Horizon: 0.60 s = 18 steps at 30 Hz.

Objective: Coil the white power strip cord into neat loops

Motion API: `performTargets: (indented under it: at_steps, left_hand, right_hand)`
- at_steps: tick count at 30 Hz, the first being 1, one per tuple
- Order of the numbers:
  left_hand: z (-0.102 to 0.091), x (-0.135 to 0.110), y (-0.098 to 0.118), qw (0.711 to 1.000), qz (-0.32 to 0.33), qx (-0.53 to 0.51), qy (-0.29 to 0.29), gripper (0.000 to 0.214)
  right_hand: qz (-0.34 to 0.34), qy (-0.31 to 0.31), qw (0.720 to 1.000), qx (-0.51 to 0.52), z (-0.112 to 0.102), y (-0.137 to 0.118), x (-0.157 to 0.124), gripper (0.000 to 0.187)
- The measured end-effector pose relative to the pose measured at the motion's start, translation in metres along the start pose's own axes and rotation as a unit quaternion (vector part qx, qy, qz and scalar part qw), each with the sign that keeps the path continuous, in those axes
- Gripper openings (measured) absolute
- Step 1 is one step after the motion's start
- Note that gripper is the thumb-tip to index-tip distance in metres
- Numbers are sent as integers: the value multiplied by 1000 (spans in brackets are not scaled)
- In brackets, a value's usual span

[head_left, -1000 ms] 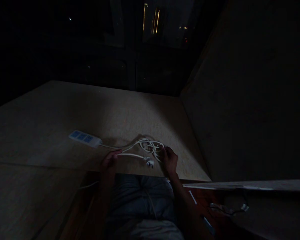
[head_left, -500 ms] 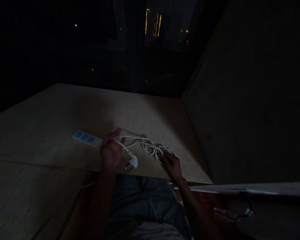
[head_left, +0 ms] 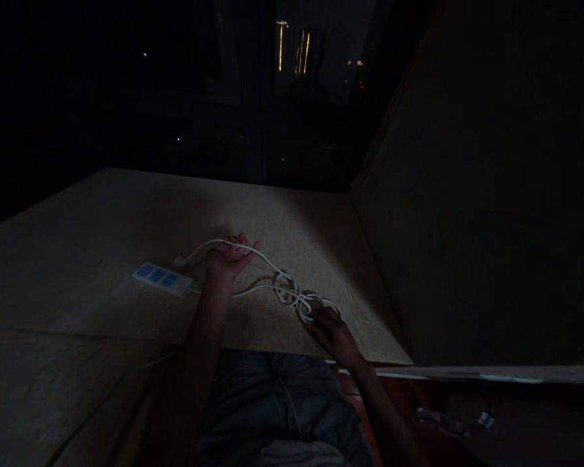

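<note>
A white power strip (head_left: 161,279) with blue socket panels lies on the tabletop at the left. Its pale cord (head_left: 259,286) leads right into a loose tangle of loops (head_left: 292,295). My left hand (head_left: 228,258) is palm up with its fingers apart, and the cord's free length runs across the palm and fingers. Left of that hand, the blurred plug (head_left: 180,261) at the cord's end is just beyond the strip. My right hand (head_left: 335,332) has its fingers closed on the near right side of the loops; the fingertips are dark.
The pale wooden tabletop (head_left: 302,220) ends close to my lap. A dark upright panel (head_left: 477,227) borders it on the right, and a dark window with lights stands behind. Below right, a thin dark cable (head_left: 460,428) lies near a reddish floor.
The plug has swung from below my left hand to its left, beyond the strip. My left hand has moved slightly up and right and its fingers have spread. My right hand stays at the loops.
</note>
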<state>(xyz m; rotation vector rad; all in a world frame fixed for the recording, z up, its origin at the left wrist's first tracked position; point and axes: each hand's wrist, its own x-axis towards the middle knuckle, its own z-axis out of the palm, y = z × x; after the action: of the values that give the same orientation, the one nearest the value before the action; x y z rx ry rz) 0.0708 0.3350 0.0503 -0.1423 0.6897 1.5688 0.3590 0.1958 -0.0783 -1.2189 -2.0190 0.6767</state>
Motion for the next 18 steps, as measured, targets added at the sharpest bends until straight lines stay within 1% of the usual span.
performTargets:
  at_steps: [2, 5, 8, 10, 12, 14, 15, 16, 18]
  left_hand:
    - [1, 10, -3, 1000, -18, 9, -2, 29]
    - [3, 22, -11, 998, -39, 56, 4, 29]
    - [3, 32, -18, 993, -36, 112, -10, 28]
    - [0, 37, -22, 985, -26, 169, -7, 25]
    - [-6, 39, -24, 969, -16, 246, 4, 24]
    - [-18, 37, -26, 941, -8, 338, -6, 32]
    - [-25, 34, -28, 921, -6, 390, -19, 39]
    - [-33, 28, -30, 895, -6, 445, -35, 46]
    - [-52, 14, -37, 822, -13, 565, -69, 53]
  right_hand:
    - [3, 0, 1000, 1, 1, 2, -1, 36]
    - [12, 8, 1000, -3, 3, 3, -2, 34]
    - [26, 6, 1000, 2, 3, 3, -2, 35]
    - [31, 5, 999, 10, 2, 1, -2, 35]
    - [30, 6, 999, 17, 1, -1, -2, 35]
    - [29, 7, 999, 23, -1, -3, -1, 35]
    - [30, 6, 999, 25, -2, -4, 0, 34]
    - [32, 5, 999, 28, -4, -5, 1, 34]
    - [37, -3, 999, 35, -8, -8, 4, 32]
